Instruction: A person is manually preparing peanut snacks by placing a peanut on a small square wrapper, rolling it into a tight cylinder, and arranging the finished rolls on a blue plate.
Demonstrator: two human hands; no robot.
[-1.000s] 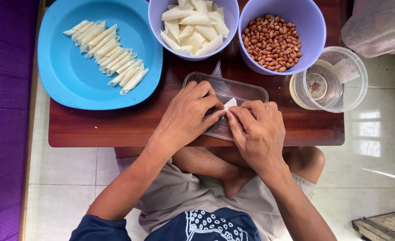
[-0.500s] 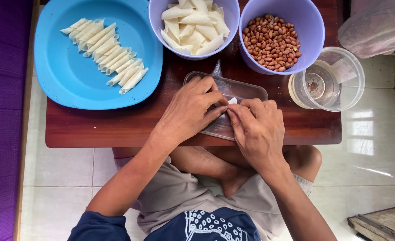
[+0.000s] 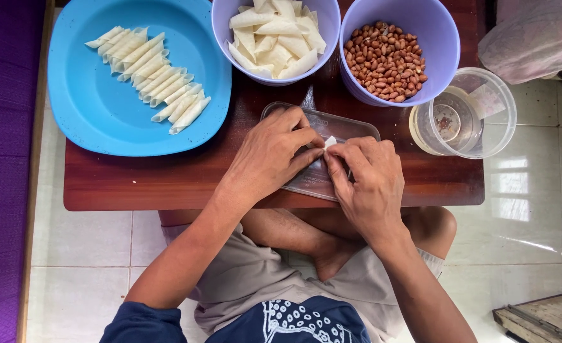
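**Rolling a wrapper**

Head view: my left hand (image 3: 271, 152) and right hand (image 3: 367, 174) pinched a small wrapper (image 3: 330, 141) together over the clear tray (image 3: 351, 129) on the counter (image 3: 135, 181). It seemed thin, limp, easily torn; best held at its edges.

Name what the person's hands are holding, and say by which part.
Both the left hand and right hand pinch a small white wrapper piece by its edges with fingertips, above the clear tray.

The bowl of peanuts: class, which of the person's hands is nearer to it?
Right. The right hand lies just below the bowl of peanuts, over the clear lid; the left hand sits further left, below the bowl of wrappers.
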